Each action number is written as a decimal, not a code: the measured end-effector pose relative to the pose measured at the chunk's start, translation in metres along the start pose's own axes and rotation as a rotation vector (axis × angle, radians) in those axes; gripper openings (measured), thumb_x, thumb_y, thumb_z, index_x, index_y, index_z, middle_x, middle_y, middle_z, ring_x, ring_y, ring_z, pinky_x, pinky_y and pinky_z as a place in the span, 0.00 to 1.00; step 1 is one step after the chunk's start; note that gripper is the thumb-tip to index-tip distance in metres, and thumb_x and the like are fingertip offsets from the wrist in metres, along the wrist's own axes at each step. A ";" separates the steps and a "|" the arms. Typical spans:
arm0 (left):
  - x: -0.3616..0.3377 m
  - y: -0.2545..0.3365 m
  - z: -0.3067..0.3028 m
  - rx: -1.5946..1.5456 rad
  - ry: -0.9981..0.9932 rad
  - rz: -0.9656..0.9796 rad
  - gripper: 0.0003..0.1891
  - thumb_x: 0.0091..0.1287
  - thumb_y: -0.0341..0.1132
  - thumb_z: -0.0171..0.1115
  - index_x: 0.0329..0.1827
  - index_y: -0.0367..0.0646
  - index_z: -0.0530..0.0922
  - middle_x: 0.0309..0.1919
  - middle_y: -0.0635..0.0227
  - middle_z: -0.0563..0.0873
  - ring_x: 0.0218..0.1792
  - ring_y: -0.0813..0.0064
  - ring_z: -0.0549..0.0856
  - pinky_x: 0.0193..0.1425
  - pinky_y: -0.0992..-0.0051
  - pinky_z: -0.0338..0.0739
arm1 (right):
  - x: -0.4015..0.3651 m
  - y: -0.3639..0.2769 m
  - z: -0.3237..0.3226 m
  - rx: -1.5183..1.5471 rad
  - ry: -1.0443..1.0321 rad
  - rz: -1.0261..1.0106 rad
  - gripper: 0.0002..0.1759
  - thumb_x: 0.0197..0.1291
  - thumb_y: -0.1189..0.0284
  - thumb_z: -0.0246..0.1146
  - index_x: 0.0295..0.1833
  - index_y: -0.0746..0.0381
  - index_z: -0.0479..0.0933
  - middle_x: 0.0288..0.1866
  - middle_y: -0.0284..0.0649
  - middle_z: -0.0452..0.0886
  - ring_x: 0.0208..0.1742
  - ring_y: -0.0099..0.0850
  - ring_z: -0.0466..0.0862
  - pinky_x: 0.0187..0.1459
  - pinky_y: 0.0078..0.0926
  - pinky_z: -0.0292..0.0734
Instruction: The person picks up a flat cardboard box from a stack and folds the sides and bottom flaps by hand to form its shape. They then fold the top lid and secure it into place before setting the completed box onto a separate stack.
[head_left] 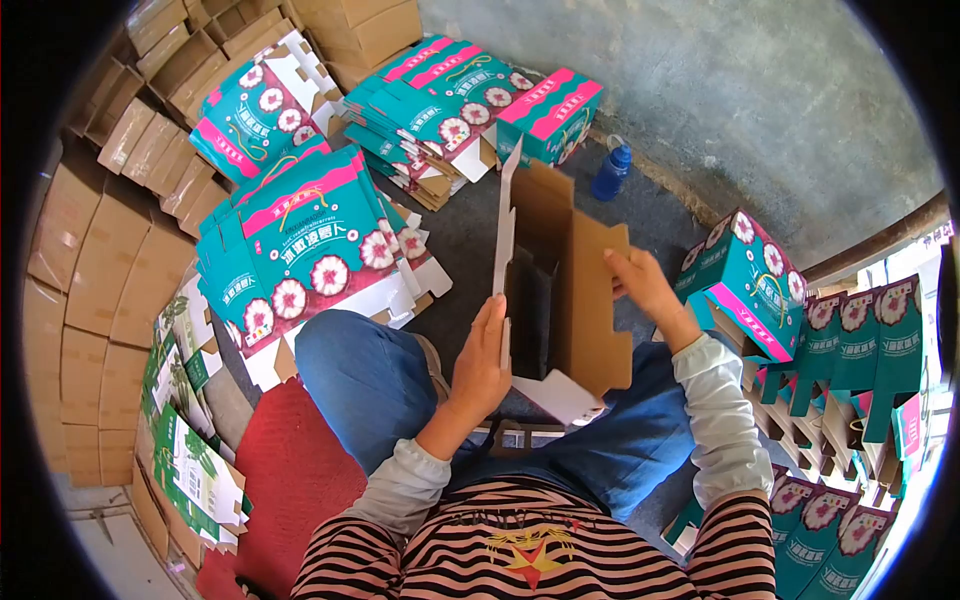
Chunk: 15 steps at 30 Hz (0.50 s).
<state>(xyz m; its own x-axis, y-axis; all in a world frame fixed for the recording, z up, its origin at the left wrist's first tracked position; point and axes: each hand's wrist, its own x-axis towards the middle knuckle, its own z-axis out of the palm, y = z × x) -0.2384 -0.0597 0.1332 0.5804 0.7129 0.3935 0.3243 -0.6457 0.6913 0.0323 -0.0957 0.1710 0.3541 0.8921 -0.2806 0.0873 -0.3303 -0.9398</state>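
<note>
The box stands open above the person's lap, brown inside, white along its edges. The left hand lies flat and open against its left side and the right hand pinches the top of its right wall, likely to keep it standing. Flat green boxes are piled nearby.

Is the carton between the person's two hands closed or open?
Open: the carton shows its brown inside, flaps apart. The left hand lies flat on one side; the right hand grasps the other.

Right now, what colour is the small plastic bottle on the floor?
The small plastic bottle is blue; head view.
</note>
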 end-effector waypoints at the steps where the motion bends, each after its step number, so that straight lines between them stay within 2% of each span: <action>1: -0.004 -0.001 -0.006 0.036 -0.042 0.016 0.29 0.64 0.24 0.52 0.70 0.41 0.59 0.62 0.44 0.67 0.60 0.45 0.72 0.62 0.61 0.70 | 0.005 0.001 -0.007 0.001 0.034 -0.022 0.20 0.68 0.60 0.52 0.43 0.68 0.75 0.33 0.39 0.82 0.31 0.28 0.83 0.32 0.24 0.80; 6: -0.010 0.002 -0.032 0.074 -0.200 0.030 0.33 0.58 0.22 0.57 0.70 0.48 0.63 0.62 0.45 0.67 0.60 0.46 0.72 0.62 0.60 0.69 | 0.033 0.001 -0.040 0.052 0.156 -0.037 0.20 0.67 0.59 0.52 0.44 0.68 0.75 0.34 0.40 0.82 0.31 0.29 0.84 0.31 0.26 0.80; 9: -0.004 -0.006 -0.026 0.169 -0.180 0.178 0.37 0.53 0.22 0.61 0.70 0.49 0.63 0.63 0.47 0.66 0.63 0.49 0.69 0.65 0.60 0.66 | 0.050 0.006 -0.039 0.007 0.203 -0.011 0.20 0.67 0.60 0.53 0.40 0.69 0.76 0.30 0.42 0.82 0.29 0.30 0.84 0.29 0.26 0.79; 12: 0.007 -0.003 -0.028 0.193 -0.275 0.194 0.33 0.57 0.28 0.65 0.68 0.49 0.65 0.64 0.49 0.67 0.62 0.50 0.70 0.64 0.60 0.67 | 0.064 0.018 -0.033 -0.188 0.202 -0.049 0.20 0.65 0.61 0.53 0.36 0.71 0.76 0.24 0.44 0.80 0.24 0.32 0.83 0.27 0.26 0.79; 15: 0.019 0.000 -0.039 0.213 -0.374 0.208 0.39 0.49 0.34 0.71 0.68 0.49 0.66 0.66 0.50 0.64 0.65 0.51 0.67 0.66 0.59 0.64 | 0.064 0.016 -0.030 -0.244 0.255 -0.101 0.21 0.64 0.62 0.54 0.33 0.72 0.75 0.21 0.45 0.79 0.22 0.33 0.82 0.25 0.26 0.78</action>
<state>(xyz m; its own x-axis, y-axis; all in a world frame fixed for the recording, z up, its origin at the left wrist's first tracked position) -0.2565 -0.0361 0.1643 0.8657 0.4401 0.2383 0.2956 -0.8339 0.4660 0.0841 -0.0532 0.1436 0.5503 0.8286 -0.1028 0.3420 -0.3360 -0.8776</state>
